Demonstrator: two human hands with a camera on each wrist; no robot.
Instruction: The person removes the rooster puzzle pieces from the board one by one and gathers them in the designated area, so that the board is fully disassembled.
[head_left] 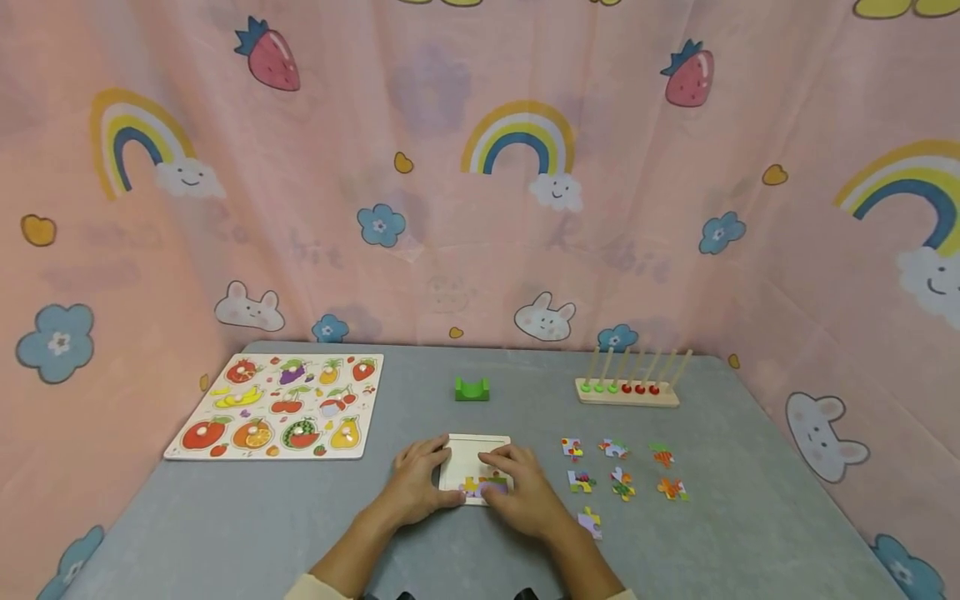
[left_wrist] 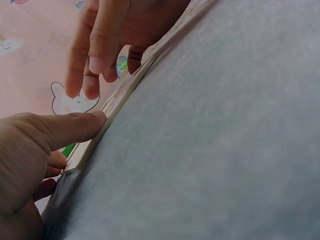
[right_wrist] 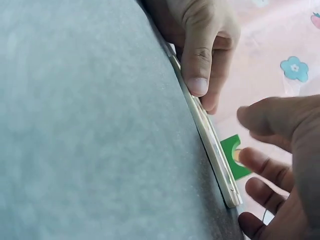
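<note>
A small pale puzzle tray (head_left: 462,457) lies on the table in front of me. Joined jigsaw pieces (head_left: 471,487), yellow, purple and green, fill part of its near side. My left hand (head_left: 411,485) holds the tray at its left, the thumb on the near edge and the fingers along the side; the left wrist view shows the thumb (left_wrist: 82,126) on the rim. Over the tray's right part is my right hand (head_left: 528,493), its thumb and fingers apart with no piece visible between them. Several loose jigsaw pieces (head_left: 580,482) lie to the right.
At the back left is a fruit peg board (head_left: 270,404). A green block with a curved notch (head_left: 472,390) stands behind the tray. The back right holds a wooden rack (head_left: 628,399) with upright sticks and red and green beads. Pink patterned cloth (head_left: 480,267) surrounds the grey table.
</note>
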